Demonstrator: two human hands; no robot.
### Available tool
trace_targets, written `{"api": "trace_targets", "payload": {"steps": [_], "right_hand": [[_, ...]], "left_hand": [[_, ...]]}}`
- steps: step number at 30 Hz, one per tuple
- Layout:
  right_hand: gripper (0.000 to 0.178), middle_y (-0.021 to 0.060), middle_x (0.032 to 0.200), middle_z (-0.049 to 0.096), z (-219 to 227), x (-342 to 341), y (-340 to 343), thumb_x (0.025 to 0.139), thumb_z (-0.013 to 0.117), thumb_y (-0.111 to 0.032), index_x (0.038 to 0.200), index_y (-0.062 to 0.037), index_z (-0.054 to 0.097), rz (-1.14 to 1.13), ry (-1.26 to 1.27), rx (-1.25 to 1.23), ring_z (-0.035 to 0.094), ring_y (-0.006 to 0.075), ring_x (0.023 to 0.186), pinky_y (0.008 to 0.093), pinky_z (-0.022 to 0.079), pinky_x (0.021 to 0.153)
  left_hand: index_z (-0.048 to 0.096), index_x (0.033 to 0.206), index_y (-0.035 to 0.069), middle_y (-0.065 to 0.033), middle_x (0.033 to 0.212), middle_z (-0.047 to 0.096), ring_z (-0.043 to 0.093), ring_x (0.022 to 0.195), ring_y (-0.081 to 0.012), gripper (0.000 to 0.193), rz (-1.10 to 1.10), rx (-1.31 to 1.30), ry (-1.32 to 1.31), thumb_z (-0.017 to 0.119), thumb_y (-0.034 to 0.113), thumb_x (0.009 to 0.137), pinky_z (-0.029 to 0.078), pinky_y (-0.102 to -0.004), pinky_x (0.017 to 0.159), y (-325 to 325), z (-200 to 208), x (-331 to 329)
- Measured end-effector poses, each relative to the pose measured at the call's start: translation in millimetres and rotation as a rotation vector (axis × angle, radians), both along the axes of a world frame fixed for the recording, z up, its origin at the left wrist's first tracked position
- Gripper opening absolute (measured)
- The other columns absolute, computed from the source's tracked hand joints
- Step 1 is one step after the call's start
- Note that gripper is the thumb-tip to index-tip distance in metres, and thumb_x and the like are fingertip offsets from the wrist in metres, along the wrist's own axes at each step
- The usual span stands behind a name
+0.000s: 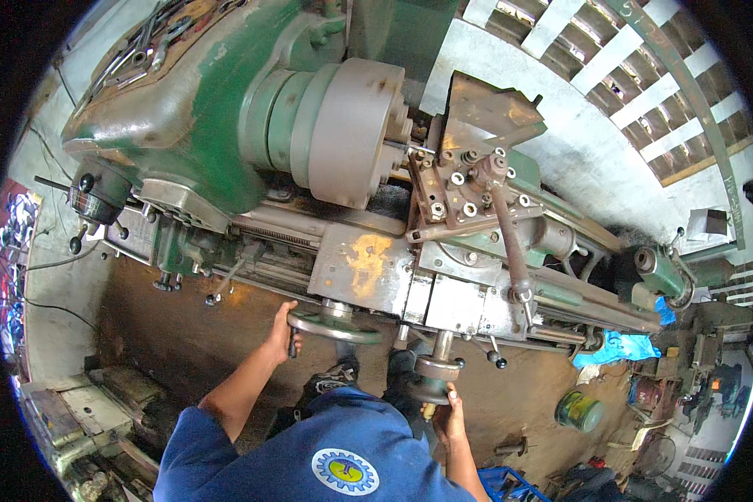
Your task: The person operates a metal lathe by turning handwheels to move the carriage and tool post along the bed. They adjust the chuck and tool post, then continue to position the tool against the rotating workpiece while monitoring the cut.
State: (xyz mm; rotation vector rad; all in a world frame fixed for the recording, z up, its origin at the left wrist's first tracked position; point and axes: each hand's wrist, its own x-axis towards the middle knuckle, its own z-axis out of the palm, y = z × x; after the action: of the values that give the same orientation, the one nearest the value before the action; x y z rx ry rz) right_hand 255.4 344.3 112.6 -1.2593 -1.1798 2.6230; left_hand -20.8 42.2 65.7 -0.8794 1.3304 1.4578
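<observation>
A large green metal lathe fills the view. My left hand (285,335) is wrapped round the dark handle of the big carriage handwheel (343,329). My right hand (452,417) grips the smaller cross-slide handwheel (427,383) at its knob, on the shaft to the right. Beyond them the grey chuck (356,130) faces the tool post (468,184), which carries several bolts and a long clamping lever (510,238). A thin bright rod (410,147) lies between the chuck jaws and the tool post; whether the two touch cannot be made out.
Wrenches and other tools (151,50) lie on the headstock top. A bent rusty metal guard (489,109) rises behind the tool post. The tailstock (657,272) stands at the far right end. A green bucket (579,412) and blue plastic sheet (623,347) lie right of me.
</observation>
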Motion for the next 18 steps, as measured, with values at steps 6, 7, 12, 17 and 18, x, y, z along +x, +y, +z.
{"api": "trace_targets", "payload": {"steps": [6,7,12,17,18], "right_hand": [[0.090,0.0090,0.106,0.057,-5,3,4,0.072,0.073,-0.063,0.135,-0.0069,0.042,0.027,0.000,-0.069,0.060,0.0203,0.085,0.0349,0.052,0.074],[0.090,0.0089,0.105,0.058,-6,1,6,0.071,0.074,-0.063,0.134,-0.0065,0.043,0.034,0.021,-0.075,0.060,0.0202,0.085,0.0350,0.052,0.074],[0.087,0.0074,0.099,0.058,-11,-5,8,0.070,0.073,-0.064,0.129,-0.0070,0.046,0.037,0.080,-0.091,0.057,0.0191,0.080,0.0361,0.049,0.070],[0.084,0.0082,0.099,0.058,-16,5,8,0.071,0.075,-0.060,0.128,-0.0057,0.044,0.006,0.090,-0.111,0.059,0.0198,0.080,0.0366,0.051,0.069],[0.085,0.0092,0.102,0.058,-17,11,0,0.072,0.075,-0.058,0.130,-0.0059,0.043,-0.070,-0.010,-0.065,0.059,0.0210,0.079,0.0379,0.051,0.070]], "left_hand": [[0.067,0.107,-0.002,-0.0163,0.106,0.067,0.063,0.098,-0.0294,0.066,-0.426,-0.229,0.437,0.081,0.042,0.060,0.049,-0.0380,0.085,89,-6,89],[0.065,0.111,-0.002,-0.0191,0.108,0.066,0.062,0.099,-0.0322,0.068,-0.573,-0.308,0.382,0.080,0.040,0.061,0.049,-0.0381,0.087,109,-28,97],[0.063,0.111,0.000,-0.0187,0.107,0.065,0.063,0.094,-0.0310,0.057,-0.467,-0.449,0.723,0.076,0.031,0.065,0.050,-0.0394,0.079,113,-159,83],[0.065,0.107,0.001,-0.0180,0.104,0.066,0.064,0.090,-0.0294,0.047,-0.218,-0.373,0.425,0.074,0.021,0.066,0.051,-0.0391,0.071,5,-133,47],[0.065,0.103,0.001,-0.0176,0.101,0.066,0.064,0.089,-0.0292,0.043,-0.280,-0.342,0.467,0.074,0.020,0.065,0.051,-0.0384,0.071,11,-111,57]]}}
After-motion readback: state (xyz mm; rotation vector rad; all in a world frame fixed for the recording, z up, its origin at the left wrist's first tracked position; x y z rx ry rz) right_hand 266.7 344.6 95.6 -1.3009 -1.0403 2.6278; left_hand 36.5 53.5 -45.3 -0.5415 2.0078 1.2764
